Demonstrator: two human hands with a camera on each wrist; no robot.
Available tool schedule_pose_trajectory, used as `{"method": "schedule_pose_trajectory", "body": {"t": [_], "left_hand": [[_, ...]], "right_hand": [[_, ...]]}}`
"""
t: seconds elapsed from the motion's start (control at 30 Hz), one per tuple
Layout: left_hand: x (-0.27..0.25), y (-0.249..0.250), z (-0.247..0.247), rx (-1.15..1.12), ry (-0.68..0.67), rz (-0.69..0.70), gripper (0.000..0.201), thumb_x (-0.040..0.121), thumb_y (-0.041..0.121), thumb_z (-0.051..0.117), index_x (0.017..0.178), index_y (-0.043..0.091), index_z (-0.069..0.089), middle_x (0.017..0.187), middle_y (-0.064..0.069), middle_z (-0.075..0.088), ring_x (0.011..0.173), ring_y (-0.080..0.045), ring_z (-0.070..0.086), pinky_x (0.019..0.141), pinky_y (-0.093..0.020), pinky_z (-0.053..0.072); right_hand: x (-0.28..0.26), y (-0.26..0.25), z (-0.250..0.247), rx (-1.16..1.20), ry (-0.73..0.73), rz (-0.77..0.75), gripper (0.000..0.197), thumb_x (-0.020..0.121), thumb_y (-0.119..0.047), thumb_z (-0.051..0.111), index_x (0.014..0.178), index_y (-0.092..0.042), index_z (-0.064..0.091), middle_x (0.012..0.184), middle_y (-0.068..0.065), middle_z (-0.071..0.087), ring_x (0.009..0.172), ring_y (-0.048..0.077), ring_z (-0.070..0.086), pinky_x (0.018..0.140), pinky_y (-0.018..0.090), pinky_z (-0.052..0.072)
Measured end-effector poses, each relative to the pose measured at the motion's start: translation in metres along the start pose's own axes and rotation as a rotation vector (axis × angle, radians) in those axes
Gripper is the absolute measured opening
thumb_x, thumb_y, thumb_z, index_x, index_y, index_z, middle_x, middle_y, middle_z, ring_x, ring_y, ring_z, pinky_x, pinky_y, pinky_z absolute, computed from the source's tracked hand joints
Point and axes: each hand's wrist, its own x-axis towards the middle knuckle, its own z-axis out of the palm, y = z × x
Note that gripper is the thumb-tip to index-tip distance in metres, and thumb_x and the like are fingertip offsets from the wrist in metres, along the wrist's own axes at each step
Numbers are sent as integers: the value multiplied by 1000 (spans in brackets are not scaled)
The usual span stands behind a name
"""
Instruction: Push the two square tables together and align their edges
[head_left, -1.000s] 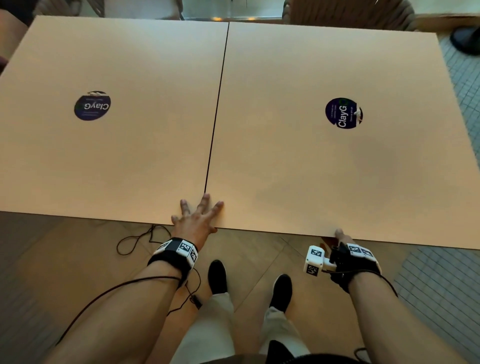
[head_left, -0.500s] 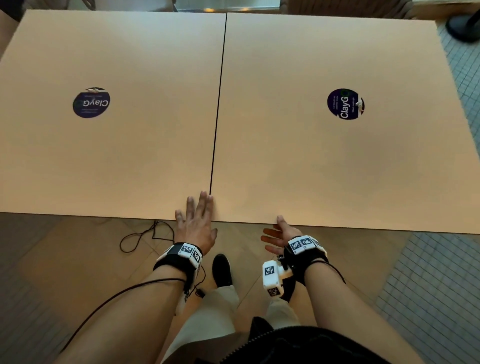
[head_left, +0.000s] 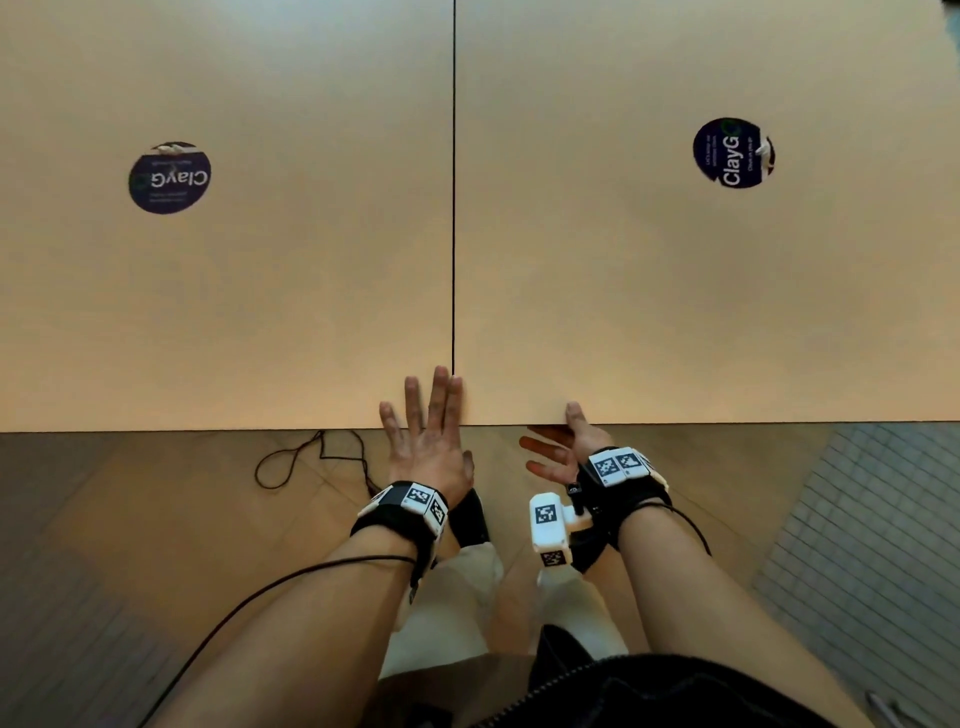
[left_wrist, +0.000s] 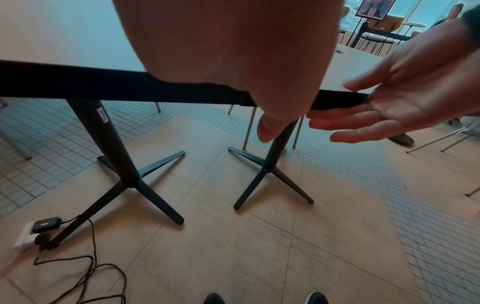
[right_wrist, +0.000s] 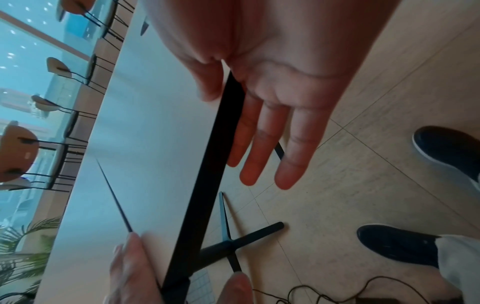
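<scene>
**Both hands at the near edge where two square tables meet**

The left hand lies flat, palm down, at lower centre of the head view, fingers straight and slightly spread over the near edge of the left table; its fingertips reach the foot of the dark seam, and its thumb hangs below the table's black rim in the left wrist view. The right hand, just to the right, is turned palm up and relaxed: its thumb rests on top of the right table at the edge, while its straight fingers extend beneath the tabletop. It curls around nothing. Both wrists wear black bands carrying white blocks with square black-and-white markers.

The two tan tabletops sit side by side, touching along the thin seam that runs up the middle of the frame, and their near edges form one nearly straight line across it.

Each top bears a round dark sticker. The left sticker, at upper left, reads "ClayG" upside down; the right sticker, at upper right, reads "ClayG" sideways. Their smaller print is illegible.

Below the tables, black pedestal bases with crossed feet stand on pale floor tiles, and a black cable loops on the floor at lower left.
</scene>
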Motion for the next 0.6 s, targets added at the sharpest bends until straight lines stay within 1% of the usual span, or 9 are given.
{"method": "schedule_pose_trajectory", "body": {"t": [0.07,0.13,0.2,0.27,0.3,0.37,0.43,0.53,0.6], "left_hand": [[1,1,1,-5,1,-8,104,96,35,45,145,21,-45,144,1,-62,139,-35,-49,116,-68,-19],[2,2,1,-11,1,-19,102,96,29,44,145,22,-45,143,2,-63,140,-35,-48,116,-68,-17],[3,2,0,-18,3,-18,100,96,26,42,148,22,-42,143,3,-63,142,-35,-46,116,-68,-16],[1,3,-1,-20,-2,-13,97,96,23,41,150,23,-39,144,4,-61,143,-36,-44,117,-68,-14],[-1,3,-2,-24,3,-13,97,96,23,41,151,23,-38,146,3,-59,144,-36,-42,118,-68,-13],[-4,5,-10,5,-8,-14,95,97,26,42,153,22,-35,150,0,-54,146,-37,-38,120,-67,-11],[-6,8,-21,29,-47,-28,92,99,31,42,155,21,-31,153,-2,-48,149,-38,-33,122,-65,-5],[-13,21,-38,-26,-71,-49,88,100,40,45,161,23,-16,165,-3,-30,155,-37,-19,125,-61,1],[-15,33,-55,-64,-4,-38,83,100,45,47,163,25,-3,171,-2,-14,157,-34,-10,125,-59,7]], "right_hand": [[0,0,-1,-18,3,14,43,99,-49,40,108,-10,56,109,12,71,96,31,70,72,50,57],[1,1,-1,-36,9,22,47,98,-52,39,109,-11,57,107,11,72,96,32,70,71,49,58],[0,2,2,-105,24,32,53,97,-57,36,111,-10,58,106,10,73,95,32,70,74,49,58],[-5,5,8,-284,35,26,57,97,-58,35,112,-9,61,107,10,73,95,30,70,84,49,56],[-8,6,12,-405,35,14,57,97,-57,37,113,-9,62,108,10,72,94,30,70,86,46,55],[-16,7,20,-610,26,-15,55,98,-52,40,116,-6,64,112,11,71,91,29,67,76,36,52],[-23,5,21,-776,-31,-25,53,98,-49,42,120,-5,62,116,11,70,94,29,66,67,30,47],[-38,-10,15,-965,-105,-19,52,96,-50,45,128,-10,58,110,4,68,98,25,66,70,31,47],[-48,-27,13,-984,-97,-107,49,97,-45,47,130,-9,56,115,6,68,96,24,64,68,29,47]]}}
